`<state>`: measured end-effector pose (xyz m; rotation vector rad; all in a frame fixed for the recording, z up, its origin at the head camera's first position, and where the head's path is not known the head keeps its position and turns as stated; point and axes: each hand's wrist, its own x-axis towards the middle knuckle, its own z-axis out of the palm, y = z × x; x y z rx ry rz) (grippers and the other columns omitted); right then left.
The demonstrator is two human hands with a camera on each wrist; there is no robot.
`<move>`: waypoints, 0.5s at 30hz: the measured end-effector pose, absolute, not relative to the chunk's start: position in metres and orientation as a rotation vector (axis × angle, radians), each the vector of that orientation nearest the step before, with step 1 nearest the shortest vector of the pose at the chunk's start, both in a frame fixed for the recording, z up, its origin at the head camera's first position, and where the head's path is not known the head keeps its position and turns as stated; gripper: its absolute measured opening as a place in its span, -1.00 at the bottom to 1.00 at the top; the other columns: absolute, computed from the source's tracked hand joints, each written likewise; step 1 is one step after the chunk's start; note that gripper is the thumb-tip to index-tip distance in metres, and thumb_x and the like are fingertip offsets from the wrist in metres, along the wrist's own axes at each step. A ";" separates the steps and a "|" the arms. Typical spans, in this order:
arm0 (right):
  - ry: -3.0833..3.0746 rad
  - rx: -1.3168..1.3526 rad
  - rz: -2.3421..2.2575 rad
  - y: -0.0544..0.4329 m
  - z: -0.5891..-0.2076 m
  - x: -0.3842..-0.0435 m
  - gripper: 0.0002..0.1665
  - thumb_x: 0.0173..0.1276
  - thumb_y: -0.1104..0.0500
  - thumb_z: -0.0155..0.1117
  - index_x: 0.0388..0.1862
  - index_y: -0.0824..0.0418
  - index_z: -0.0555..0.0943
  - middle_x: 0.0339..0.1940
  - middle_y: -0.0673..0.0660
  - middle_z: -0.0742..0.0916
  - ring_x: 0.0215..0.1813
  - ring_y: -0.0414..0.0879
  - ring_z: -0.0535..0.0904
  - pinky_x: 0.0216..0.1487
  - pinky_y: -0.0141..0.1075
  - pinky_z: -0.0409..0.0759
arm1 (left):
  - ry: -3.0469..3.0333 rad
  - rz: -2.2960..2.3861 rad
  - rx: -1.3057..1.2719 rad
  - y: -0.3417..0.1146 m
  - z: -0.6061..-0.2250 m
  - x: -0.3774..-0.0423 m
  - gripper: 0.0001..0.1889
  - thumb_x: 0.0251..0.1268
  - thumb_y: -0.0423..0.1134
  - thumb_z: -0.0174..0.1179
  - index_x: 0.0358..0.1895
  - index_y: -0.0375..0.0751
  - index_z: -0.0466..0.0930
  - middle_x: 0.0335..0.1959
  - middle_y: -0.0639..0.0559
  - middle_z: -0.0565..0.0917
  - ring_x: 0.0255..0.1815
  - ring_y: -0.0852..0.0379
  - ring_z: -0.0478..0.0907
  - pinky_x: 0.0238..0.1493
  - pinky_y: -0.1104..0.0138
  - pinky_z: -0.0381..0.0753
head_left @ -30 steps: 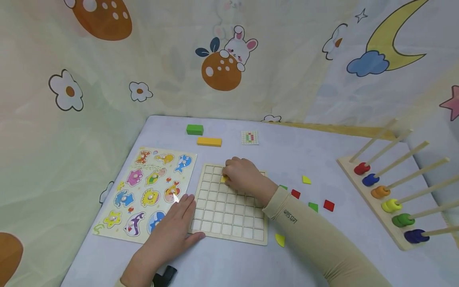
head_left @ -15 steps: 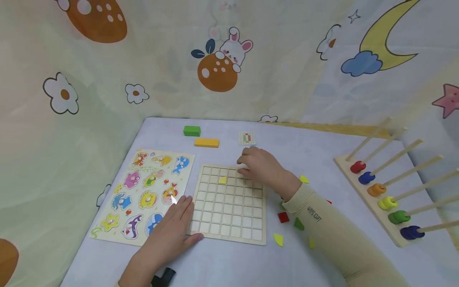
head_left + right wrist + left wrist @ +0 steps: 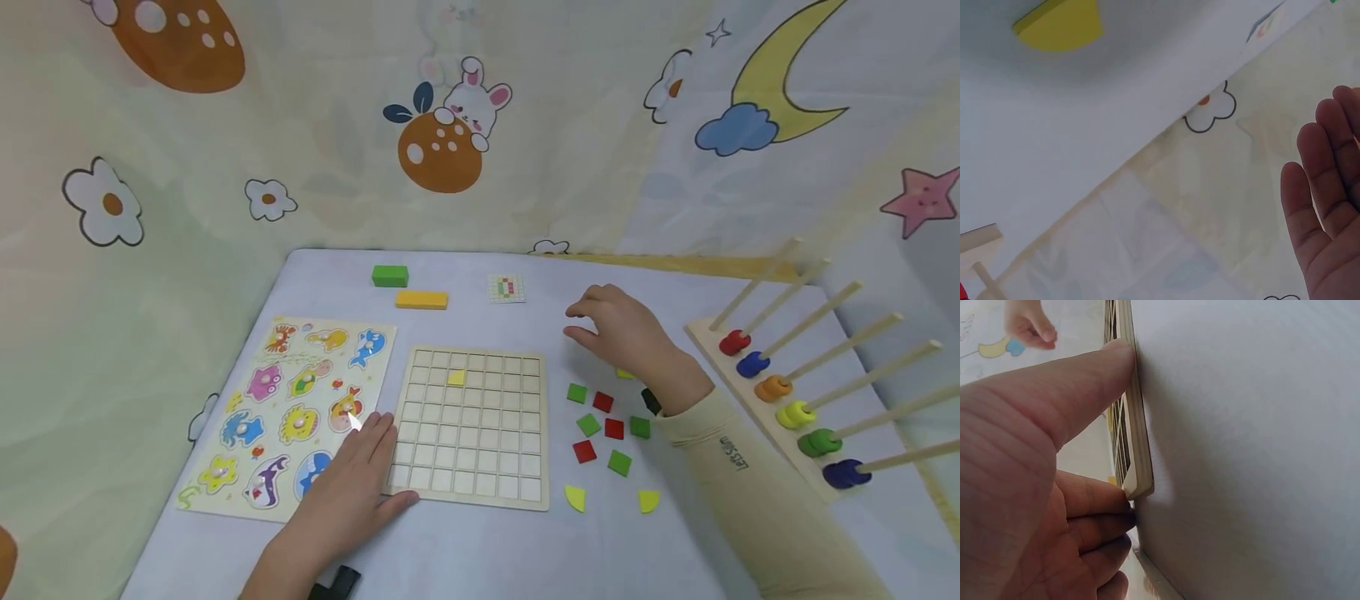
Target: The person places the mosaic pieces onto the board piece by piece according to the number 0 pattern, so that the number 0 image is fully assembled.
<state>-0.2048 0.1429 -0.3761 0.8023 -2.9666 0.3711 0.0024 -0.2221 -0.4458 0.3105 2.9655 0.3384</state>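
Now the grid board (image 3: pixel 480 433), just right of the left hand (image 3: pixel 348 479), is touched along its near edge by that hand's thumb, fingers laid straight. Farther over, the right hand (image 3: pixel 628 332) is held raised, fingers loosely bent, nothing pinched. Barely begun, it seems — red tiles (image 3: pixel 614 429), green tiles (image 3: pixel 619 462) and yellow wedges (image 3: pixel 574 498) are left loose near the right hand; just one yellow square (image 3: pixel 456 377) is seated, beyond the left. A second ago that square was partly covered by right-hand fingers — now it's bared.
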 end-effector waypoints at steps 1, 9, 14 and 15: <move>-2.974 0.792 0.375 0.147 -0.376 -0.205 -0.65 0.38 0.05 0.51 0.06 0.19 0.79 -0.03 0.14 0.75 0.05 0.07 0.61 -0.01 -0.04 0.75 | 2.964 0.339 0.310 -0.222 -0.446 0.002 0.06 0.27 0.32 0.37 0.63 -0.30 0.18 0.71 -0.17 0.18 0.75 -0.17 0.04 0.69 -0.09 0.19; -3.071 0.709 0.353 0.167 -0.385 -0.207 -0.63 0.41 0.05 0.48 0.10 0.22 0.78 -0.01 0.21 0.76 0.04 0.12 0.61 0.01 0.02 0.74 | 2.962 0.337 0.310 -0.224 -0.449 0.002 0.06 0.28 0.34 0.35 0.64 -0.28 0.18 0.71 -0.16 0.16 0.76 -0.16 0.01 0.70 -0.09 0.17; -3.126 0.658 0.323 0.178 -0.391 -0.205 -0.62 0.40 0.04 0.48 0.10 0.20 0.78 -0.01 0.19 0.76 0.06 0.12 0.62 0.06 0.04 0.75 | 2.964 0.347 0.310 -0.224 -0.449 0.002 0.06 0.28 0.35 0.34 0.64 -0.27 0.18 0.71 -0.15 0.16 0.76 -0.16 0.01 0.70 -0.09 0.17; -3.132 0.654 0.321 0.180 -0.392 -0.205 -0.62 0.40 0.04 0.48 0.10 0.20 0.78 -0.01 0.20 0.76 0.06 0.13 0.62 0.07 0.05 0.75 | 2.962 0.347 0.310 -0.224 -0.449 0.002 0.07 0.28 0.35 0.34 0.65 -0.27 0.17 0.72 -0.15 0.16 0.76 -0.15 0.01 0.70 -0.09 0.17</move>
